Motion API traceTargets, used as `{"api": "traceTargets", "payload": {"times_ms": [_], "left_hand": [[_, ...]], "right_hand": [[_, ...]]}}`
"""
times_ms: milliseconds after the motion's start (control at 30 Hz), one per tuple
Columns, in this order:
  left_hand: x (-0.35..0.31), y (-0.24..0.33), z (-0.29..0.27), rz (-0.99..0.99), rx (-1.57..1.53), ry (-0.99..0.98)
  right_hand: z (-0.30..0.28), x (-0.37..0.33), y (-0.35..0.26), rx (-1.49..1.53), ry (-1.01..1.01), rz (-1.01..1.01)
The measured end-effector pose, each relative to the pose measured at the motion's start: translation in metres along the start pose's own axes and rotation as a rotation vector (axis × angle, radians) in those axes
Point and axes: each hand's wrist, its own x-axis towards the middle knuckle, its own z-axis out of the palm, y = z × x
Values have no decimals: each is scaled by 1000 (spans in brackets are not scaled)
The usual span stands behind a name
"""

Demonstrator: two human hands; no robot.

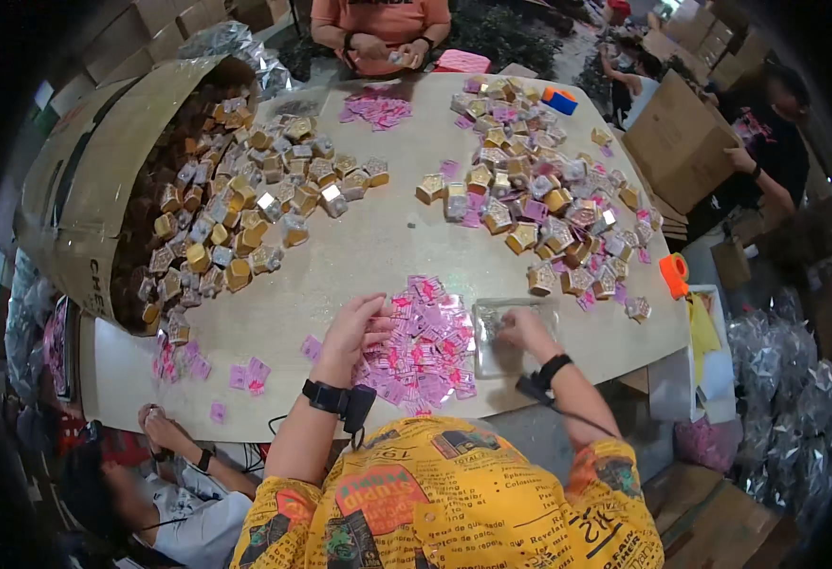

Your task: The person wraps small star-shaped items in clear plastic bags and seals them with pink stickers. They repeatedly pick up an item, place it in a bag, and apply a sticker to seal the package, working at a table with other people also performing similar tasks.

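A heap of small pink printed slips (423, 346) lies in front of me near the table's edge. My left hand (354, 329) rests at the heap's left side, its fingers stretched out and apart, with nothing visible in them. Just right of the slips is a shallow clear plastic tray (484, 360). Over it my right hand (527, 332) reaches in with fingers drawn together; whatever they pinch, if anything, is too small to make out. Dark straps with small devices circle both my wrists.
A tipped cardboard box (89, 190) spills gold and clear pentagonal containers (274, 190) at left. More such containers (549, 190) mix with pink slips at right. Orange tape dispensers (674, 275) sit along the right edge. Co-workers occupy the far side and lower left; another holds a carton (679, 142).
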Motion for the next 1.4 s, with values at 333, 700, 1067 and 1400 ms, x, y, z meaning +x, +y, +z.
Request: {"api": "traceTargets", "payload": {"times_ms": [333,700,1067,1400], "left_hand": [[6,7,-67,276,632,222],[107,-36,-8,574,1537,2],[118,-52,-6,521,1502,176],[50,-6,16,481,785,37]], "right_hand": [[57,-11,-3,30,341,-165],[33,-34,8,275,348,31],[23,-58,-9,678,386,147],[8,-48,-28,480,492,42]]}}
